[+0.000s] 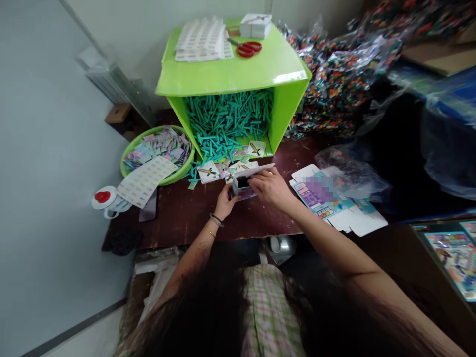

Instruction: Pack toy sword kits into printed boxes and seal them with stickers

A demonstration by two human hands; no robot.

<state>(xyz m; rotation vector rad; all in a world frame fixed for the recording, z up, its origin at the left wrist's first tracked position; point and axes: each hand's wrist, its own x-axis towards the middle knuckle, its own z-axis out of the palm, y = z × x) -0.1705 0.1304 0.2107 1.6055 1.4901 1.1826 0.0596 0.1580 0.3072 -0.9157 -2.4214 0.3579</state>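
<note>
A small cardboard box [241, 191] stands partly open over the front of the dark red table, its white flap [260, 169] raised and its inside dark. My left hand [225, 202] grips the box from its left side, thumb in front. My right hand [273, 189] is closed at the box's right side, fingertips at the opening and flap; whether they hold anything else is hidden. Just behind the box lie square cards with a pixel sword picture [208, 172] and small packets. Several teal plastic sticks [230, 116] fill a bright green bin [290, 106] lying on its side.
Flattened printed cartons [316, 196] lie on the right. To the left are a green basin [186, 171] of small packets, a sticker sheet [147, 181] and a lidded white cup [106, 198]. Red scissors [249, 48] and sheets top the bin. Bags of colourful parts [334, 84] stand behind.
</note>
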